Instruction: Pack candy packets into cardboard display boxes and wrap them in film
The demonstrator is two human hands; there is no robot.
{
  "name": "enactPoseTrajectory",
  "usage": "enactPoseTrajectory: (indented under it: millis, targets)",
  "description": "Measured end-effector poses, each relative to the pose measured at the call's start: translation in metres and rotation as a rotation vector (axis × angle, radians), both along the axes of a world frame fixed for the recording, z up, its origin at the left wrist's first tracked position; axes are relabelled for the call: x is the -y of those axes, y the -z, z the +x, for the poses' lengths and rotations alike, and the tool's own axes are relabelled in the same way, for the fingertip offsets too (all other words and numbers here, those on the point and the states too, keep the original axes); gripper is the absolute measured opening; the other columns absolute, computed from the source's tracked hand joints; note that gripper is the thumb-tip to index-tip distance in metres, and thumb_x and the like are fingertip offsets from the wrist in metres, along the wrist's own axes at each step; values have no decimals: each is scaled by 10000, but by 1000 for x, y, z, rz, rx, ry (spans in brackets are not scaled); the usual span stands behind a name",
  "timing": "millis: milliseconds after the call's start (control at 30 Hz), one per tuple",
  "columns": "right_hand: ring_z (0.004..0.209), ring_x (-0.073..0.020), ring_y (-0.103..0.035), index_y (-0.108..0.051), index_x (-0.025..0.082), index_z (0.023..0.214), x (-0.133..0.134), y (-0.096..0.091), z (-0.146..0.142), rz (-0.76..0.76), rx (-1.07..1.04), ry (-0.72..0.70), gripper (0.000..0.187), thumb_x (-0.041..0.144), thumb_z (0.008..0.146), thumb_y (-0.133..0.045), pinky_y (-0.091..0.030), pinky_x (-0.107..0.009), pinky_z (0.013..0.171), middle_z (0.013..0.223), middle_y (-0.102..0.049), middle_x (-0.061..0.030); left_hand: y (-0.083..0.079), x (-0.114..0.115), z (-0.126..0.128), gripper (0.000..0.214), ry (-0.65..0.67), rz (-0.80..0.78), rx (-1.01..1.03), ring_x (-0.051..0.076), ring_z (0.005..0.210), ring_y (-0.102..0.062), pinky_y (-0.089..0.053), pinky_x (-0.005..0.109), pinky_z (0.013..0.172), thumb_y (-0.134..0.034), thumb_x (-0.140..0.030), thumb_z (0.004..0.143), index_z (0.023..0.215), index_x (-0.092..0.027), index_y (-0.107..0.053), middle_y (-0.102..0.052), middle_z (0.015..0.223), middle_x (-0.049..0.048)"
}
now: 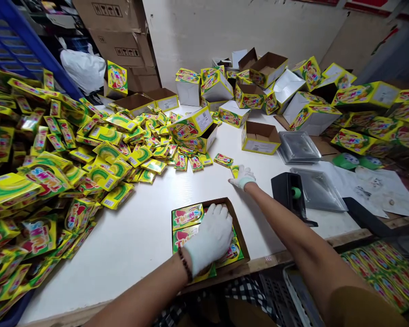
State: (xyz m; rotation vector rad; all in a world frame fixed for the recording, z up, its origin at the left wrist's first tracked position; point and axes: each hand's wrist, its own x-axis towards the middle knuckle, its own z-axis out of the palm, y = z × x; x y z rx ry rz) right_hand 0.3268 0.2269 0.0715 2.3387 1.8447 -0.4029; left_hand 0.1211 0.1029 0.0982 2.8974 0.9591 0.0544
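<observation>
My left hand (211, 238), in a white glove, lies flat on yellow sachets packed in a shallow brown cardboard tray (240, 231) at the table's near edge. My right hand (242, 178), also gloved, reaches forward onto the white table (139, 231) and its fingers touch a small yellow sachet (235, 170). Another loose sachet (223, 160) lies just beyond it. Whether the right hand grips the sachet cannot be told.
A big heap of yellow sachets (54, 159) covers the table's left side. Yellow display boxes (191, 125) and open cartons (261, 138) stand at the back. A black tape dispenser (291, 193) and clear plastic lids (297, 146) sit right of my arm.
</observation>
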Motion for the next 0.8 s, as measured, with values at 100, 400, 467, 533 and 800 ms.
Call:
enactPoseTrajectory:
  millis: [100,400,467,533,800]
  targets:
    - [1036,-222,-622,-572,129,1241,9,-9,12,-41,-26,-48,455,474,943,-566,-509,-393,882,1195,-606,-133,18,-12,18,440,-36,-51,-82,362,1142,-567,-406,488,997,-576,-240,830,1208,-20,-623,-589,1239,261]
    - [978,-166,-659,-645,64,1208,45,-45,53,-82,-254,-162,339,217,943,-501,-493,-211,799,1119,-701,-100,-2,-7,-4,254,5,-70,48,262,951,-605,-464,442,922,-467,-295,918,881,-153,-675,-658,980,110]
    - [949,-157,-659,-654,72,1187,62,-64,48,-99,-406,-263,345,236,917,-516,-485,-186,767,1099,-712,-75,-11,10,-25,258,-85,-47,191,233,960,-593,-430,446,1004,-428,-265,947,856,-172,-651,-655,979,80]
    - [874,-161,-659,-689,97,1112,82,-82,29,-183,-507,-385,322,261,861,-573,-483,-194,710,1009,-728,-56,-13,29,-48,233,-203,-36,318,234,1045,-579,-399,447,1071,-439,-270,950,914,-173,-648,-652,1076,81]
    - [889,-290,-682,-727,71,1060,117,-67,-95,-530,49,-848,402,218,687,-715,-514,-332,701,1022,-711,-195,35,70,-94,675,-123,108,292,387,1416,-326,-297,598,1151,-571,-504,873,1393,-89,-453,-444,1468,194]
